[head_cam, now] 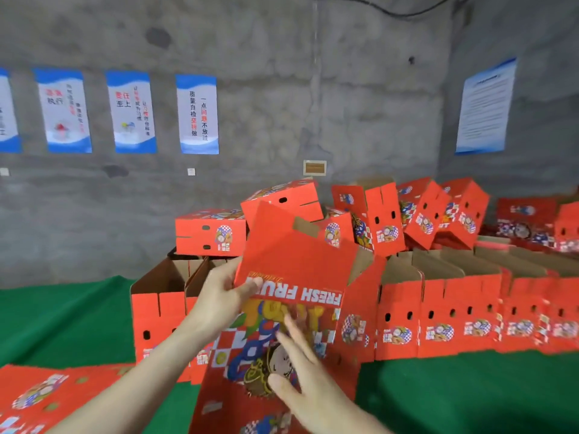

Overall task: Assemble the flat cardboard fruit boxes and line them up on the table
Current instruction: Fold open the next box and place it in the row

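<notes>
A red printed cardboard fruit box (300, 264), partly unfolded, is raised in front of me with "FRESH FRUIT" upside down on its front panel. My left hand (224, 296) grips its left edge, thumb on the printed face. My right hand (300, 377) lies with straight, spread fingers flat against the lower printed panel. Behind it a row of assembled open-topped boxes (438, 314) stands on the green table (62, 314). More assembled boxes (419, 214) are piled on top of that row.
A stack of flat red boxes (47, 399) lies at the lower left on the table. A grey concrete wall with several blue-and-white posters (197, 114) rises behind. Green cloth shows at the left and at the lower right (470, 396).
</notes>
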`<state>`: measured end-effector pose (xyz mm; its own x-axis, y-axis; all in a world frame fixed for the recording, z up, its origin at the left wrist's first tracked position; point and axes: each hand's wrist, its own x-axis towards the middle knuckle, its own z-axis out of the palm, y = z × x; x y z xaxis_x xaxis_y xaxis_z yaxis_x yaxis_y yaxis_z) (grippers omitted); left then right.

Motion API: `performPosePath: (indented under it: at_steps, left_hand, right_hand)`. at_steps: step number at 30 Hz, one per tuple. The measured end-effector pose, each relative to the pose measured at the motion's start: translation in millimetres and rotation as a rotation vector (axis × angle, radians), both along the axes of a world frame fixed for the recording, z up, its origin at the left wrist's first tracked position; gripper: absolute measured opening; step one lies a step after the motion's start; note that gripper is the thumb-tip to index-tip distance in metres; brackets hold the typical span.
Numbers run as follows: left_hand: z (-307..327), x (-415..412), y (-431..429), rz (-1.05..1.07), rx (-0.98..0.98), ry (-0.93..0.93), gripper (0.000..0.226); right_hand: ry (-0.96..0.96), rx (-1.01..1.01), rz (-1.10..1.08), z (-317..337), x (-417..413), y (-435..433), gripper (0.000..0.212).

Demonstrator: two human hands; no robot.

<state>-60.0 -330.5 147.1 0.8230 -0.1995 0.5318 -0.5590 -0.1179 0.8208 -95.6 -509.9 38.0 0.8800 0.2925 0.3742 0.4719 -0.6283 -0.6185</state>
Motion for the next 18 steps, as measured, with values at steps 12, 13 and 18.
performPosePath:
  at_steps: [12,13,18]
  left_hand:
    - [-26,26,56,-0.237,-0.25,0.14,0.035]
    - [-28,28,56,-0.239,-0.241,0.149,0.036]
    - [-39,34,56,-0.23,-0.244,0.179,0.036]
  right_hand:
    - [0.002,0.217,-0.494,50,61,-86,0.049]
    - [0.045,0.259,-0.465,55,63,-87,0.039]
    - [0.419,0.428,-0.299,68,62,-94,0.042]
